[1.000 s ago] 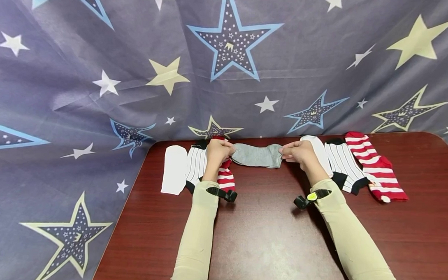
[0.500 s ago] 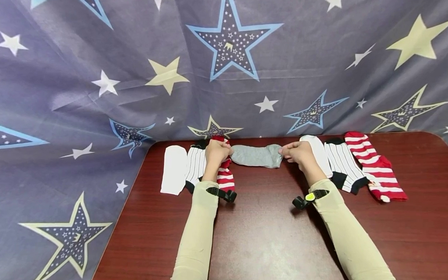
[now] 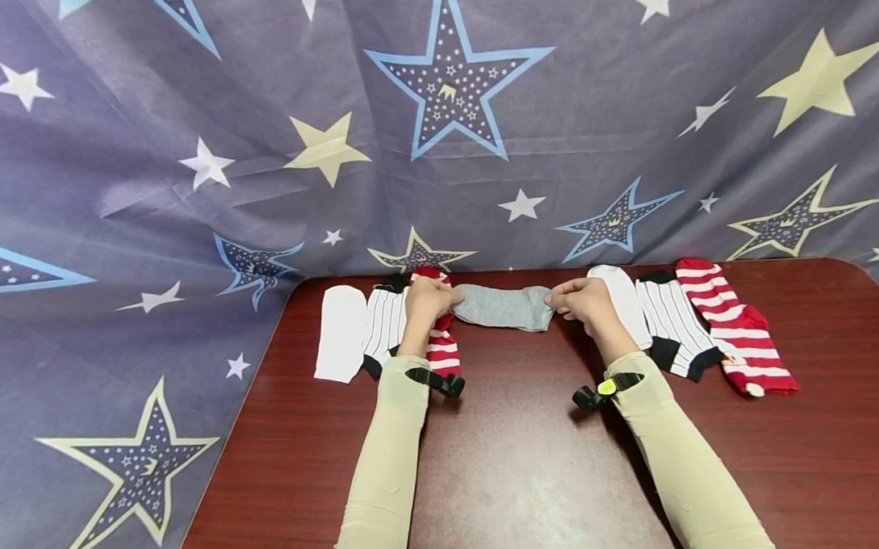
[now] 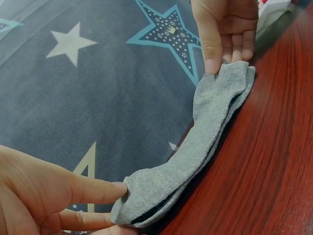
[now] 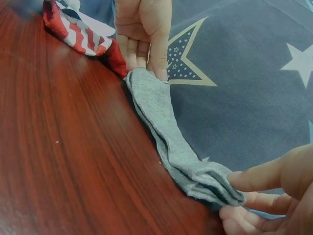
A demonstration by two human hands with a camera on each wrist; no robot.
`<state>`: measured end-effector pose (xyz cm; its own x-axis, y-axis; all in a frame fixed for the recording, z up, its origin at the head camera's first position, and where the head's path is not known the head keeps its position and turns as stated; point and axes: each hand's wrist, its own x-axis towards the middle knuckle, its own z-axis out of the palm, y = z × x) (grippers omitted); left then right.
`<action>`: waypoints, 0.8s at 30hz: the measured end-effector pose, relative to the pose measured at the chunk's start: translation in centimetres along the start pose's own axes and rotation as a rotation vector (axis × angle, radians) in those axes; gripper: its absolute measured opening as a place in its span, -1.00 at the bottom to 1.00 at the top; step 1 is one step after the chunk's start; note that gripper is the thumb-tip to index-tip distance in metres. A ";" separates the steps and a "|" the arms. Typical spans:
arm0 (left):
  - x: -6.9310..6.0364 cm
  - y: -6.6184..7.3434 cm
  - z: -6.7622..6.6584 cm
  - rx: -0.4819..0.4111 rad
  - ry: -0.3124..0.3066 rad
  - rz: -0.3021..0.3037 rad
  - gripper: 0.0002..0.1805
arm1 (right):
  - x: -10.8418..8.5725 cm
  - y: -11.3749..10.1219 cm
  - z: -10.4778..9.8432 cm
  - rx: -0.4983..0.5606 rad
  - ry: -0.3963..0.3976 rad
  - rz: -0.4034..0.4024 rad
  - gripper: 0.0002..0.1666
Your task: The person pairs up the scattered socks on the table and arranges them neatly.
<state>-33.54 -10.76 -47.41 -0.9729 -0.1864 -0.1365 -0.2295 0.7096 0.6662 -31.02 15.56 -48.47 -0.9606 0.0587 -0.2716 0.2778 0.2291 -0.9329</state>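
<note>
Two grey socks (image 3: 503, 307), layered one over the other, stretch sideways between both hands near the table's back edge. My left hand (image 3: 426, 301) pinches their left end, thumb on top. At the right end, my right hand (image 3: 584, 300) pinches them between thumb and fingers. In the left wrist view the grey socks (image 4: 195, 132) sag a little along the middle, and the layers part at the near edge. In the right wrist view several folds show in the grey socks (image 5: 164, 127) by the right fingers.
Left of the hands lie a white sock (image 3: 342, 333), a black-and-white striped sock (image 3: 383, 321) and a red-and-white striped sock (image 3: 444, 355), partly covered by the left arm. A matching white sock (image 3: 620, 300), striped sock (image 3: 675, 323) and red-striped sock (image 3: 739, 329) lie right. A star-printed cloth (image 3: 586, 100) hangs behind.
Both hands keep hold of the grey socks in nearly the same place. The right hand has shifted very slightly left, and the right end of the socks has changed shape a little.
</note>
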 end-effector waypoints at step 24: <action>-0.2 0.1 0.3 -0.127 -0.078 0.014 -0.77 | -0.5 -0.8 -0.6 -0.161 -0.001 -0.019 -0.82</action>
<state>-33.41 -10.48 -47.53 -0.9763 -0.1201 -0.1802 -0.2155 0.6194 0.7549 -30.78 15.97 -47.42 -0.9657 0.0523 -0.2542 0.2545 0.3830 -0.8880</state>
